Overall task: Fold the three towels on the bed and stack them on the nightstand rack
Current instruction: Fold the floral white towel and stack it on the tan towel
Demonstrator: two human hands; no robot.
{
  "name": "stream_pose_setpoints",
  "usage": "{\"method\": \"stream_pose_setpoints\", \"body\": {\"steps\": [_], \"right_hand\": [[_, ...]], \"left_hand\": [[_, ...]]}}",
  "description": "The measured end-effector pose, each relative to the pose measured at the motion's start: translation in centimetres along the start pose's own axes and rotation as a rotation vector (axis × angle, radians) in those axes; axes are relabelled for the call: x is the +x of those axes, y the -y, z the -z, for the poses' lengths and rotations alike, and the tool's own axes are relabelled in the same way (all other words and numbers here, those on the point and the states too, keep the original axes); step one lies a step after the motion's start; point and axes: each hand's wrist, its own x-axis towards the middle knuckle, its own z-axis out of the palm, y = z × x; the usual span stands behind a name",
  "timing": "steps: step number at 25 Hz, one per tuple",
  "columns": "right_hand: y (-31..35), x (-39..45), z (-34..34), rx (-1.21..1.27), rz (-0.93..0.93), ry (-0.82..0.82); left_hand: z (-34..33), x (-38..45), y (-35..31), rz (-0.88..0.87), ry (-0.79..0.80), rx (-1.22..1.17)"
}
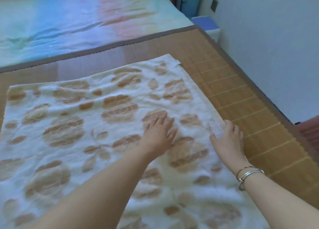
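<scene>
Your towel (pixel 86 125) lies spread flat on the mat (pixel 241 99) on the bed (pixel 69 21). It is white with tan flowers. Its long side seems to run from you up toward the far corner near the wall (pixel 267 56), but the near end is cut off, so that is a guess. Only 1 towel shows here.

Your left hand (pixel 158 133) lies flat on the towel with straight fingers, holding nothing. Your right hand (pixel 227 139) is at the towel's right edge. Its fingers bend onto the edge, but the blur hides whether it holds the cloth.

The right hand is nearer that edge. The rest of the towel lies to its left, so I think the fold goes that way.

No rack shows.
</scene>
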Motion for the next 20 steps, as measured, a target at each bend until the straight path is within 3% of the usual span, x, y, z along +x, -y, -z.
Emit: {"method": "stream_pose_setpoints", "body": {"steps": [5, 8, 11, 13, 17, 20], "right_hand": [[-3.8, 2.1, 1.1, 0.003, -0.161, 0.075], [-4.0, 2.4, 1.4, 0.088, -0.091, 0.262], [-3.3, 1.3, 2.3, 0.339, 0.057, 0.427], [-2.2, 0.3, 2.6, 0.44, 0.113, 0.554], [1.5, -2.3, 2.4, 0.249, 0.249, 0.703], [4.5, -4.3, 2.1, 0.112, 0.334, 0.759]], "left_hand": [[-2.6, 4.1, -6.9, -0.21, 0.037, 0.025], [-3.5, 6.3, -10.1, -0.008, -0.026, -0.064], [-3.2, 8.3, -12.0, 0.235, -0.017, -0.146], [-1.9, 8.7, -11.7, 0.307, -0.033, -0.335], [2.1, 6.6, -6.7, 0.423, -0.145, -0.739], [4.4, 3.6, -2.5, 0.425, -0.212, -0.842]]}}
